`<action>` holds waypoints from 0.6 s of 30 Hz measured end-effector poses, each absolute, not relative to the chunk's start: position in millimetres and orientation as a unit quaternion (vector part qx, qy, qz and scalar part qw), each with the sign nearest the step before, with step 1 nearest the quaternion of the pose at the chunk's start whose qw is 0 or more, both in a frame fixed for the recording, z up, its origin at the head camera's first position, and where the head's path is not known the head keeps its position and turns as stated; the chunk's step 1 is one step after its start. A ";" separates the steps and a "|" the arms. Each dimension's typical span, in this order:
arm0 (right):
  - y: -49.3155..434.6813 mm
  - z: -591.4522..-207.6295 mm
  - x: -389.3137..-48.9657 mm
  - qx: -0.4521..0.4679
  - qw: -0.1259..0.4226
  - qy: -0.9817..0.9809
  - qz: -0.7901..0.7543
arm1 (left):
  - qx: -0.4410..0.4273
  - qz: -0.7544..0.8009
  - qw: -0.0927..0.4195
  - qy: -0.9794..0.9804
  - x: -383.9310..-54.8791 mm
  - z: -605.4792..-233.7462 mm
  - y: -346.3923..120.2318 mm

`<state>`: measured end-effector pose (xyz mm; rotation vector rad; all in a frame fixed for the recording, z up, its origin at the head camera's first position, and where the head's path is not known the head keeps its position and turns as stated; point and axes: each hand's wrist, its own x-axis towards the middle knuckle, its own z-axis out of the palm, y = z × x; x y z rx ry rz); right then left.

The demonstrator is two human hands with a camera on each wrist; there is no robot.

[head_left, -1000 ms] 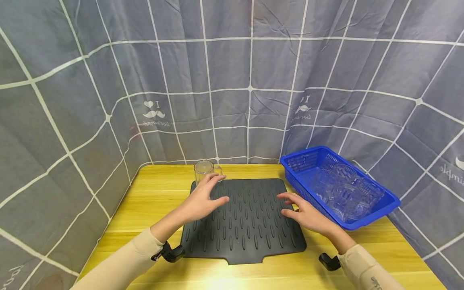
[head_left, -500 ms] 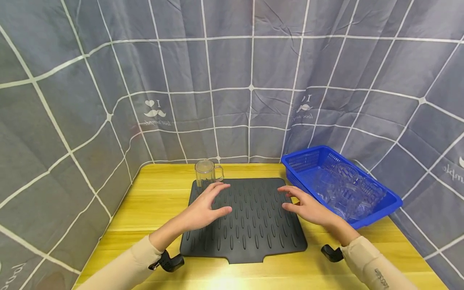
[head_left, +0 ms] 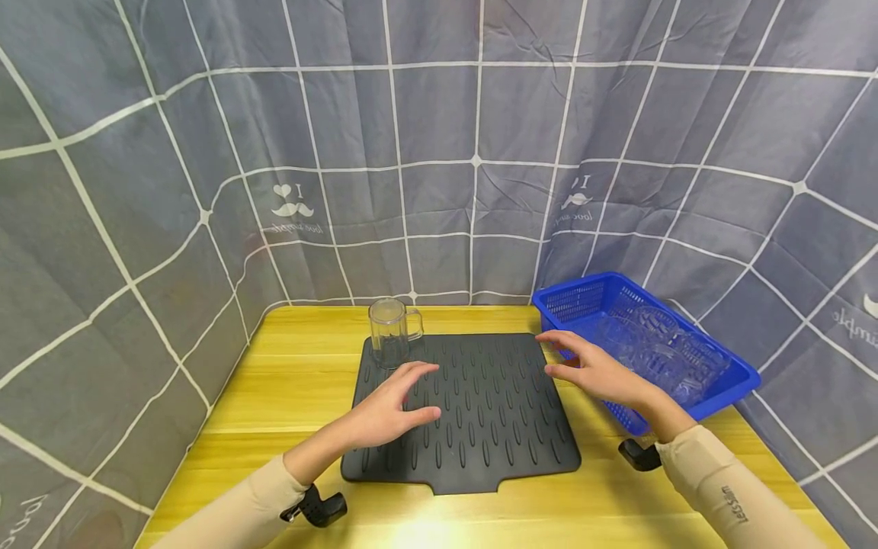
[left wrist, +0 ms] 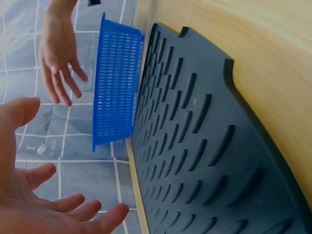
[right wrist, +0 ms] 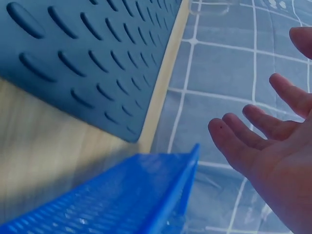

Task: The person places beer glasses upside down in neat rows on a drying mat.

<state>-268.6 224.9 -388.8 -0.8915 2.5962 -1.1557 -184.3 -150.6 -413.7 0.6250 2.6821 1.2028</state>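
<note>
A clear glass mug (head_left: 389,335) stands at the far left corner of a black ridged mat (head_left: 466,412), its handle to the right. My left hand (head_left: 384,408) hovers over the mat's left part, nearer to me than the mug, with fingers and thumb spread and nothing held. My right hand (head_left: 604,371) is over the near left rim of a blue plastic basket (head_left: 569,301), fingers extended and holding nothing. Several clear glass pieces (head_left: 658,351) lie in the basket, partly hidden by its wall and my right hand. In the left wrist view, the right hand (left wrist: 58,53) appears beside the basket (left wrist: 117,87).
The mat lies on a yellow wooden table (head_left: 295,358). A grey curtain (head_left: 439,152) with white grid lines encloses the table at the back and both sides. The basket stands at the right, close to the curtain and the mat's right edge.
My left hand has drawn back toward me from the mug, leaving it in full view. My right hand has moved right and slightly away from me, from the mat's edge to the basket's rim.
</note>
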 end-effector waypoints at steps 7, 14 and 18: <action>236.1 -374.6 -275.1 -0.286 0.068 0.882 -0.368 | 0.216 0.394 0.078 0.890 -182.4 -418.5 -150.2; 245.8 -360.0 -284.0 -0.288 0.045 0.890 -0.350 | 0.214 0.405 0.083 0.885 -182.3 -424.6 -152.0; 252.3 -351.4 -289.0 -0.284 0.027 0.900 -0.330 | 0.212 0.407 0.085 0.884 -181.8 -425.7 -153.0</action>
